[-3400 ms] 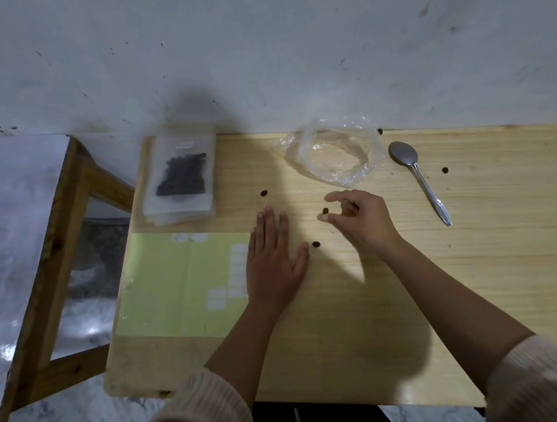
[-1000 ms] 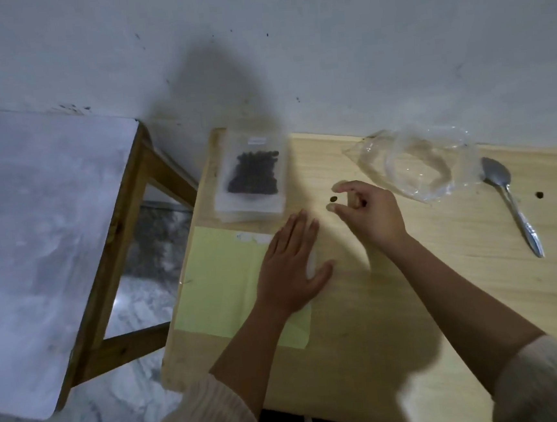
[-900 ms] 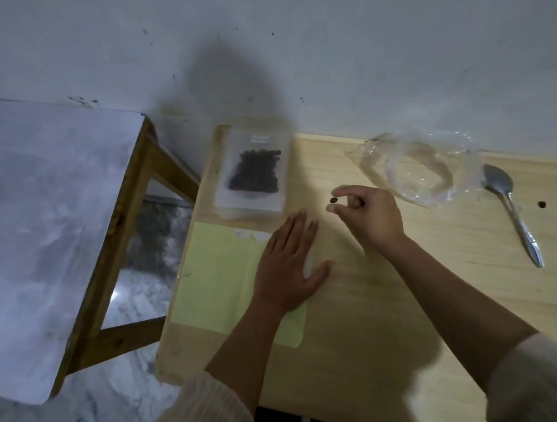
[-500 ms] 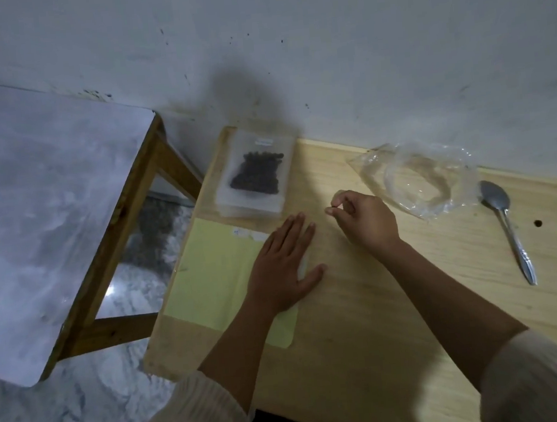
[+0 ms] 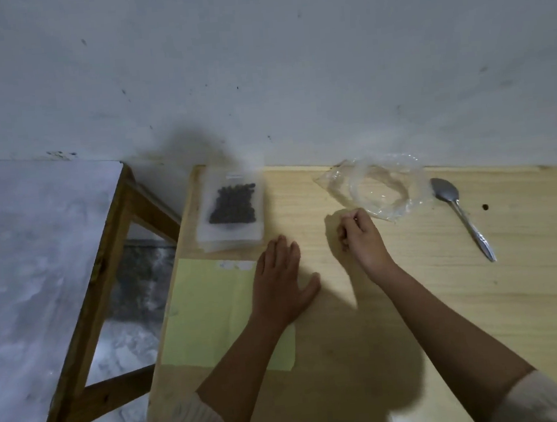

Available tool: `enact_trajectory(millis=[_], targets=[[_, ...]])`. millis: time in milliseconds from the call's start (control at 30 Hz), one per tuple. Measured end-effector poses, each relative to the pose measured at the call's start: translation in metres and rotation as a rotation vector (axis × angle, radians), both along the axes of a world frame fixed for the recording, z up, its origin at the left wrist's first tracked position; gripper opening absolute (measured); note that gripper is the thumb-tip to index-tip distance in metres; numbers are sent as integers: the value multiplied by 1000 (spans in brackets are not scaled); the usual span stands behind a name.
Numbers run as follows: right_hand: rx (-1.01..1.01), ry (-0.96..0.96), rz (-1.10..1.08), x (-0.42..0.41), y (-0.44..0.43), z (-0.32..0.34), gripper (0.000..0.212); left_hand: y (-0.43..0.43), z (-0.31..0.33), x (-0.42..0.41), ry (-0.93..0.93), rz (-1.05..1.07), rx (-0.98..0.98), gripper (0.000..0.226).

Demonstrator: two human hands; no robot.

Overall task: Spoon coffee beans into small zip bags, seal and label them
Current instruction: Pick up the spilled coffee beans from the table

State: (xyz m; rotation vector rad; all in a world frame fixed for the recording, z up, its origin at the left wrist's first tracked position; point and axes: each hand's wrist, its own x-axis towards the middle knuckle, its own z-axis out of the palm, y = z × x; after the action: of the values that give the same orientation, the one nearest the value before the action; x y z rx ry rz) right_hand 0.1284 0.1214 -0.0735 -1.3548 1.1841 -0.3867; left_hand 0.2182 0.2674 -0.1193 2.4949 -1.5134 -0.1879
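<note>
Since half a second ago my right hand [image 5: 360, 237] has curled tighter and dropped onto the counter [image 5: 447, 313]; the bean seen pinched at its fingertips a second ago no longer shows. Fingers are now bunched into a loose fist, thumb against them; can't tell if anything is inside. Left hand [image 5: 283, 281] hasn't moved: flat, palm down, fingers together and stretched out, thumb splayed, gripping nothing, pressing on the right edge of the pale yellow label sheet [image 5: 208, 314]. A few white labels [image 5: 236, 265] sit at the sheet's top edge, just beside my left fingertips. Filled zip bag [image 5: 233, 211] with dark coffee beans [image 5: 233, 204] lies flat on a stack of bags at the counter's back left corner, just beyond the sheet. Crumpled clear plastic bag [image 5: 378, 190] lies at the back by the wall, just beyond my right hand, looks empty. Spoon [image 5: 461, 215] lies to the right of it, bowl toward the wall, handle toward me, apart from both hands. One loose bean [image 5: 485, 207] lies just right of the spoon's handle. Cream knit sleeves on both arms.
</note>
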Motion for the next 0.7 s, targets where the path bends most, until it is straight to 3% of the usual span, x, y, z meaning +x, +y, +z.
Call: enact_trajectory(millis=[100, 200, 367, 433, 567, 700], targets=[[235, -150, -164, -22, -3, 14, 18, -17, 6, -10, 11, 79, -26, 59], [395, -339, -287, -51, -16, 24, 18, -36, 4, -25, 19, 14, -105, 49], [422, -432, -430, -111, -63, 36, 21, -81, -1, -71, 115, -156, -219, 41], [299, -331, -449, -137, -85, 36, 29, -99, -2, -92, 143, -160, -207, 44], [-109, 113, -316, -178, -126, 26, 32, -129, -1, -130, 160, -10, -76, 57], [-232, 212, -216, -197, -156, 21, 27, -139, -7, -150, 75, 82, -3, 67]])
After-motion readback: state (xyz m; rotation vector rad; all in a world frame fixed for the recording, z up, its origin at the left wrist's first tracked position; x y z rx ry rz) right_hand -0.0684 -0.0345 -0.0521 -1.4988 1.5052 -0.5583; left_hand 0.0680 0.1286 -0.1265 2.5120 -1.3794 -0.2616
